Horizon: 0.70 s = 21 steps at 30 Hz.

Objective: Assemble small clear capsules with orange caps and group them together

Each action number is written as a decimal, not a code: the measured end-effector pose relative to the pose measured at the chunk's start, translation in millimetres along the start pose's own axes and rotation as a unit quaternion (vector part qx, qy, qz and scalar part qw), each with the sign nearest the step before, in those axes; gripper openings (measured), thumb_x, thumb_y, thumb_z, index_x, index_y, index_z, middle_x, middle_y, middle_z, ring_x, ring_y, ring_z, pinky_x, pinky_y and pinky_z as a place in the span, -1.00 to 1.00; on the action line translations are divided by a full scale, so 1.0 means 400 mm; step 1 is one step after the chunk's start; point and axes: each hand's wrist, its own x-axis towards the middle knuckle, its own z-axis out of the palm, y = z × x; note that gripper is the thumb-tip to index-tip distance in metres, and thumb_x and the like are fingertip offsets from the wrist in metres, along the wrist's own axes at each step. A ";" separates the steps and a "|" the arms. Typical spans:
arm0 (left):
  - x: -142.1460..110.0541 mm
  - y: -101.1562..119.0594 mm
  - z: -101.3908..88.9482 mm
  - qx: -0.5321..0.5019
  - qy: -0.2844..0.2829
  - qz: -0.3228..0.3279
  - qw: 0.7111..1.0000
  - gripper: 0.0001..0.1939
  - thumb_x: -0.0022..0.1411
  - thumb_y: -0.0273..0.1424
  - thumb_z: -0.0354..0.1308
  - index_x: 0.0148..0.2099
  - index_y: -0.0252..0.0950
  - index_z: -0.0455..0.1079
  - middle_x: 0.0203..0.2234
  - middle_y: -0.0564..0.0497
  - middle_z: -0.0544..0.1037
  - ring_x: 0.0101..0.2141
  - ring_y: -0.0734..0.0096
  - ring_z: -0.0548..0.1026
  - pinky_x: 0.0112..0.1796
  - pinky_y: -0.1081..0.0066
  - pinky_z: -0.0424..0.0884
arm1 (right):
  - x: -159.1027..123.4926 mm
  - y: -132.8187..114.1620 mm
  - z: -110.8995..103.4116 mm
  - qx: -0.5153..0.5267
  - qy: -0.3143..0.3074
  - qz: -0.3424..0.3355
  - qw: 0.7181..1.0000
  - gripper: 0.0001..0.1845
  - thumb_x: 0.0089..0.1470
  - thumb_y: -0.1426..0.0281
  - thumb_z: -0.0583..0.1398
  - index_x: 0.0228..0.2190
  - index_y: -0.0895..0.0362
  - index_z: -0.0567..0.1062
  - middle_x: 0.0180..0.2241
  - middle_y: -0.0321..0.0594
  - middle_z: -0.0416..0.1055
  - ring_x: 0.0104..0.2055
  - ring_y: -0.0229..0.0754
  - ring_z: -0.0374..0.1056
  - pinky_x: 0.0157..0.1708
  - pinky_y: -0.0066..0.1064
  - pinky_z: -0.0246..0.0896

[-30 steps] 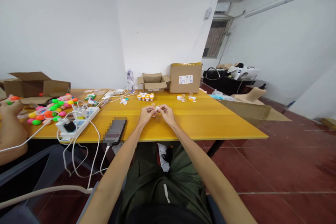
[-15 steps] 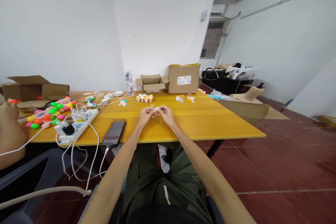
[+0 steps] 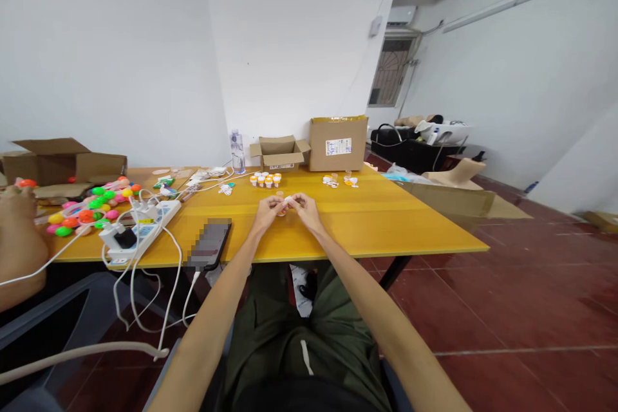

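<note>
Both my hands meet over the table (image 3: 367, 225), fingertips pinched together. Between them is a small white piece (image 3: 288, 199), too small to identify. My left hand (image 3: 268, 211) is closed at its left side, and my right hand (image 3: 306, 207) is closed at its right. Something small and orange shows just under the fingers, mostly hidden. Beyond my hands stands a cluster of small jars (image 3: 265, 181) with white lids and orange rims. Loose white and orange parts (image 3: 330, 181) lie farther right beside small clear cups (image 3: 347, 174).
An open carton (image 3: 280, 158), a taped box (image 3: 337, 145) and a water bottle (image 3: 237, 153) line the wall. Left are a phone (image 3: 210, 244), a cabled power strip (image 3: 149, 232) and colourful balls (image 3: 99, 203). Another person's arm (image 3: 19, 244) reaches in at far left.
My hands stay in nearly the same spot. The white piece between my fingers shows slightly more, with a small shift of the fingertips.
</note>
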 end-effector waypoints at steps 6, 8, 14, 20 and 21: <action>0.002 0.001 -0.001 0.005 0.006 0.003 1.000 -0.67 -0.10 -0.17 0.41 -0.44 -0.32 0.46 -0.57 -0.01 0.58 -0.48 0.38 0.54 -0.39 0.41 0.47 | -0.002 0.000 0.005 0.024 0.004 0.007 1.000 -0.67 -0.15 0.09 0.34 -0.52 0.07 0.46 -0.46 -0.26 0.52 -0.37 -0.14 0.45 -0.26 -0.27 0.43; 0.002 0.001 -0.001 0.005 0.007 0.004 1.000 -0.67 -0.09 -0.17 0.41 -0.45 -0.32 0.46 -0.57 -0.01 0.58 -0.48 0.38 0.54 -0.39 0.41 0.47 | -0.001 0.003 0.005 0.031 0.008 0.008 0.999 -0.67 -0.16 0.09 0.34 -0.50 0.07 0.46 -0.45 -0.26 0.52 -0.36 -0.14 0.45 -0.25 -0.27 0.43; 0.005 -0.005 -0.002 0.005 0.009 0.004 1.000 -0.69 -0.09 -0.18 0.40 -0.43 -0.31 0.48 -0.51 -0.04 0.61 -0.43 0.32 0.57 -0.37 0.39 0.49 | 0.001 0.007 0.006 0.022 0.025 0.000 0.999 -0.68 -0.19 0.14 0.37 -0.46 0.05 0.44 -0.42 -0.27 0.52 -0.35 -0.16 0.45 -0.25 -0.30 0.42; 0.010 -0.007 0.001 0.012 0.010 0.001 1.000 -0.68 -0.14 -0.19 0.42 -0.42 -0.30 0.49 -0.50 -0.03 0.62 -0.41 0.31 0.57 -0.37 0.39 0.49 | 0.001 -0.004 0.006 0.023 0.021 -0.001 1.000 -0.68 -0.23 0.20 0.39 -0.42 0.05 0.46 -0.38 -0.25 0.53 -0.30 -0.15 0.46 -0.22 -0.30 0.41; 0.010 -0.006 0.002 0.014 0.011 0.003 1.000 -0.68 -0.14 -0.19 0.42 -0.42 -0.30 0.48 -0.51 -0.02 0.61 -0.42 0.31 0.57 -0.37 0.39 0.49 | 0.000 -0.006 0.007 0.028 0.018 -0.002 0.999 -0.68 -0.23 0.20 0.39 -0.41 0.05 0.47 -0.37 -0.25 0.54 -0.30 -0.14 0.46 -0.22 -0.29 0.41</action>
